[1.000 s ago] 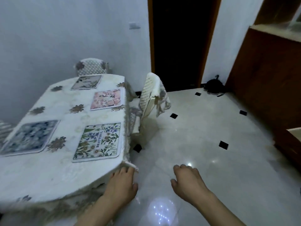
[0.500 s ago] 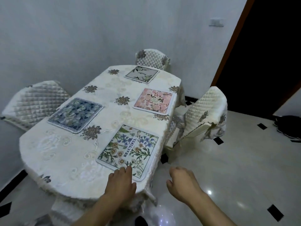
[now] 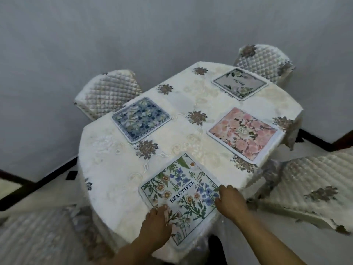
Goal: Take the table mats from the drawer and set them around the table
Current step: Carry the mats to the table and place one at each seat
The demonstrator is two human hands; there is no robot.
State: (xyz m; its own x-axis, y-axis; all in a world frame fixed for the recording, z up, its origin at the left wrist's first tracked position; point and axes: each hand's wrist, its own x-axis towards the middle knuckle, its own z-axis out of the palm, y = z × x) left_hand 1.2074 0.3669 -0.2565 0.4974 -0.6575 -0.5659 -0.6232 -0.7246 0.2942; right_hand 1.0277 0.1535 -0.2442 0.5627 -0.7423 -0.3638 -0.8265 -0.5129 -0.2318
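Observation:
Several floral table mats lie flat on the table (image 3: pixel 114 188), which wears a cream embroidered cloth. Nearest me is the green mat printed BEAUTIFUL (image 3: pixel 181 192). A pink mat (image 3: pixel 244 134) lies at the right edge, a blue mat (image 3: pixel 141 117) at the left, a grey-green mat (image 3: pixel 239 84) at the far end. My left hand (image 3: pixel 155 224) rests palm down on the green mat's near left corner. My right hand (image 3: pixel 231 201) touches that mat's right edge, fingers curled; whether it grips the edge I cannot tell.
Quilted covered chairs stand around the table: one at the far left (image 3: pixel 108 92), one at the far end (image 3: pixel 265 62), one at the right (image 3: pixel 313 190), one at the near left (image 3: pixel 38 232). A grey wall runs behind, with a dark skirting along the floor.
My view has swung left and closer over the table. Both hands have come forward onto the green mat; the right hand moved from the air beside the table to the mat's edge.

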